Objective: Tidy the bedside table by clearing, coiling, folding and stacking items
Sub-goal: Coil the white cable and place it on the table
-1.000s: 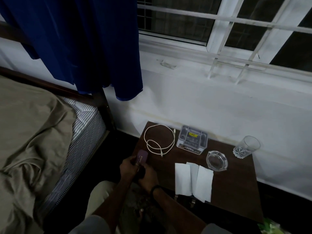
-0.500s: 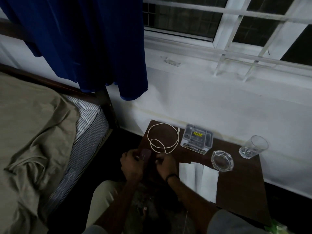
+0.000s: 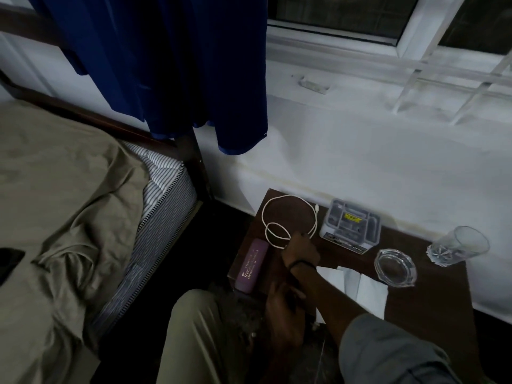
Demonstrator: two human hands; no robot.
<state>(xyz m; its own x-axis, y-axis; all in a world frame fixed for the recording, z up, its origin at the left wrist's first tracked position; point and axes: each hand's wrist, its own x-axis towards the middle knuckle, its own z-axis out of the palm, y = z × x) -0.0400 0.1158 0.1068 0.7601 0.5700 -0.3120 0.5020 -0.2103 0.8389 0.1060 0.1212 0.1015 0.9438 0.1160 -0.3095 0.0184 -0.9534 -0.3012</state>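
On the dark wooden bedside table [image 3: 443, 300] a white cable [image 3: 277, 199] lies in loose loops at the far left corner. My right hand [image 3: 300, 249] reaches across to the cable's near loop, fingers closed on it. A purple case [image 3: 251, 266] lies flat along the table's left edge, free of both hands. My left hand [image 3: 282, 309] hovers low by the front edge, fingers loosely curled, holding nothing. White folded papers [image 3: 371, 292] lie partly under my right forearm.
A clear plastic box [image 3: 350, 224] stands at the back, a glass ashtray [image 3: 394, 267] and a tumbler [image 3: 457, 245] to the right. The bed [image 3: 69, 217] with a dark phone [image 3: 9, 261] is on the left. A blue curtain [image 3: 166, 65] hangs above.
The purple case left my hands and now lies on the table's left edge. My right hand moved forward to the cable; my left hand drew back toward me.
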